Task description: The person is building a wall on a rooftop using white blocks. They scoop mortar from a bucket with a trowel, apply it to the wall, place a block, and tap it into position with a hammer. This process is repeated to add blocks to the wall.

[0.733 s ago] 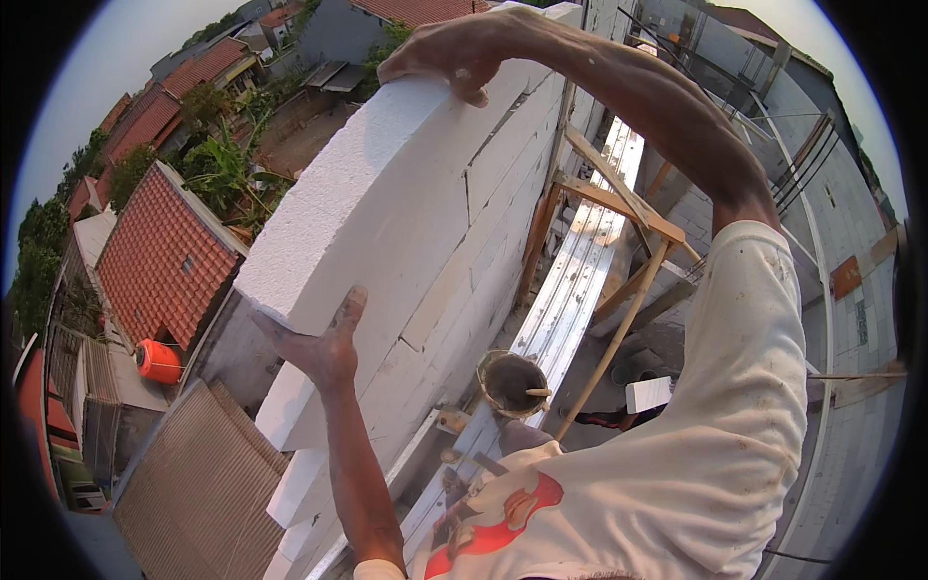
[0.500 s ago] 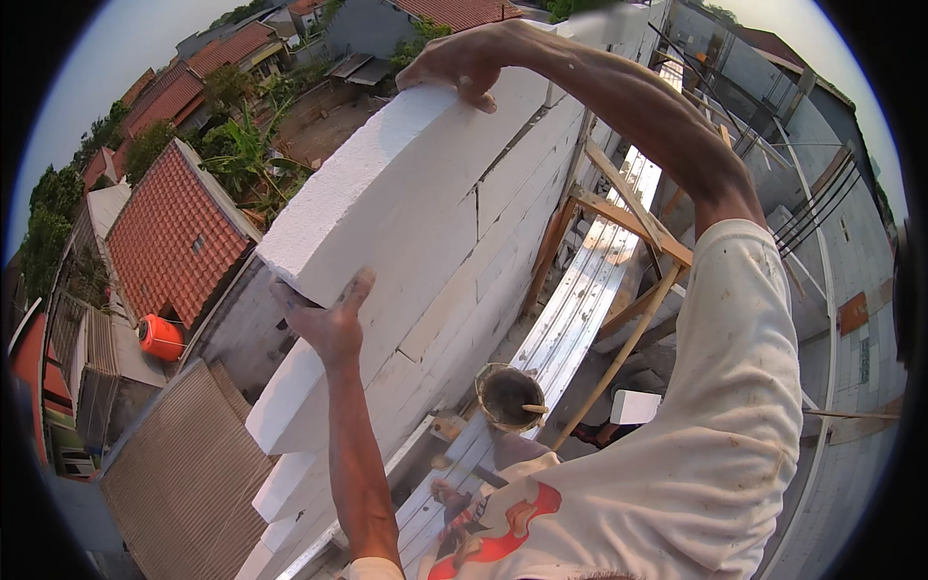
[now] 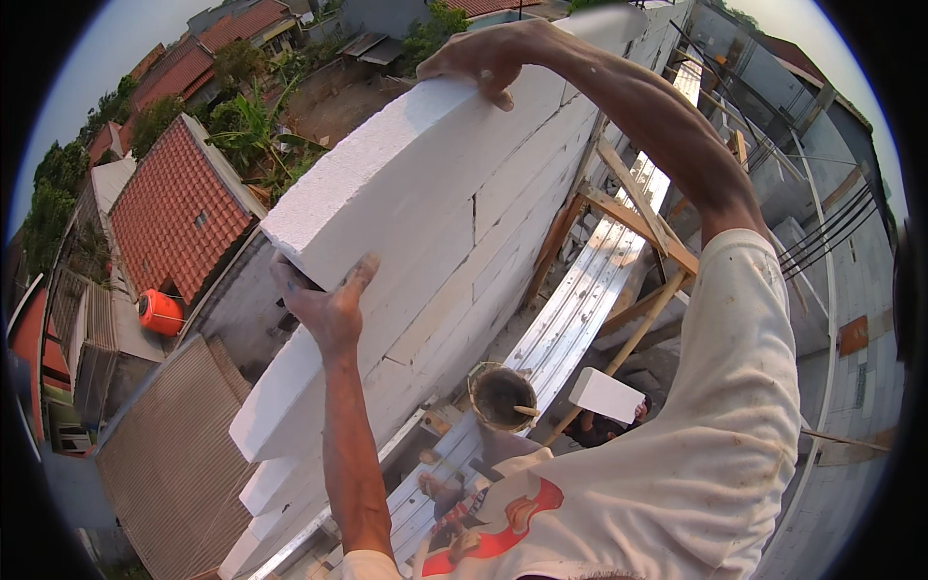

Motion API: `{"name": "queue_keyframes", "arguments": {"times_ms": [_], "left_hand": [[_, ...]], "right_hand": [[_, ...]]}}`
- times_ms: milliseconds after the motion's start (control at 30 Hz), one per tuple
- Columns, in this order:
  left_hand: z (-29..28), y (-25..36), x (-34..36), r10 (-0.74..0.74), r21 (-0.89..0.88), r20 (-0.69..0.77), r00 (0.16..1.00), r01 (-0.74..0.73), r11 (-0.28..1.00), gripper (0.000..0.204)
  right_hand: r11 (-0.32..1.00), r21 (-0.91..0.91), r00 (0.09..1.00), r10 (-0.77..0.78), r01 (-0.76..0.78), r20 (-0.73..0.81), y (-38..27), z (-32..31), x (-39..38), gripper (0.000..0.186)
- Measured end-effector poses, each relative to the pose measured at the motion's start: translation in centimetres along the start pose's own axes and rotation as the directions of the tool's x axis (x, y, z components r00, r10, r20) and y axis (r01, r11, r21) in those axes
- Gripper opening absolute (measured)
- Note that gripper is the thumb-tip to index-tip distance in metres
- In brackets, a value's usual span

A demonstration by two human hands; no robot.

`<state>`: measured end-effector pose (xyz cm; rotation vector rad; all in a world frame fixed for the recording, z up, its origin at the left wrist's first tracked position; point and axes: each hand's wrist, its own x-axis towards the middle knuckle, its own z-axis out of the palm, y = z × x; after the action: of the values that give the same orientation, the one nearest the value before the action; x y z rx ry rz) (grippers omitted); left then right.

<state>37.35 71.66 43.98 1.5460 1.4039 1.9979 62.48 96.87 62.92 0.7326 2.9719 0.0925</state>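
Observation:
A white block (image 3: 372, 169) rests along the top of the white block wall (image 3: 435, 304). My left hand (image 3: 324, 300) grips its near end from beneath, thumb on the inner face and fingers round the outer side. My right hand (image 3: 478, 68) is curled over the block's far upper end. A bucket (image 3: 491, 404) of grey mix with a stick-like handle in it stands below on metal planking (image 3: 561, 333), to the right of the wall.
Timber framing and poles (image 3: 628, 217) stand beside the planking. Below, a co-worker (image 3: 594, 430) holds up another white block (image 3: 604, 394). Steel rods (image 3: 826, 227) project at the right. Beyond the wall, on the left, lie tiled roofs (image 3: 179, 203), corrugated sheeting and an orange tank (image 3: 159, 312).
Both my hands and the block have shifted slightly, the near end rising in the picture as the view moved. The co-worker's block below has come up and further into view.

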Motion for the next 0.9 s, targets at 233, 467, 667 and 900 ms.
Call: {"name": "queue_keyframes", "arguments": {"times_ms": [233, 467, 667, 900], "left_hand": [[0.5, 0.2, 0.3, 0.011, 0.061, 0.035, 0.999, -0.013, 0.998, 0.075], [-2.0, -2.3, 0.9, 0.057, 0.138, 0.078, 0.995, -0.067, 0.988, 0.079], [-1.0, -3.8, 1.7, 0.171, 0.129, 0.132, 0.976, -0.188, 0.974, 0.083], [-2.9, -3.3, 1.4, 0.171, 0.296, 0.145, 0.974, -0.208, 0.932, 0.082]], "right_hand": [[0.986, -0.026, 0.981, 0.169, -0.167, 0.09, -0.5, -0.8, -0.2, 0.103], [0.991, 0.084, 0.994, 0.107, -0.104, -0.025, 1.7, 2.5, -0.7, 0.093], [0.987, 0.007, 0.987, 0.16, -0.16, -0.029, 1.5, 3.0, -3.4, 0.098], [0.992, -0.032, 0.987, 0.115, -0.12, -0.113, 1.2, 5.3, -1.4, 0.103]]}}
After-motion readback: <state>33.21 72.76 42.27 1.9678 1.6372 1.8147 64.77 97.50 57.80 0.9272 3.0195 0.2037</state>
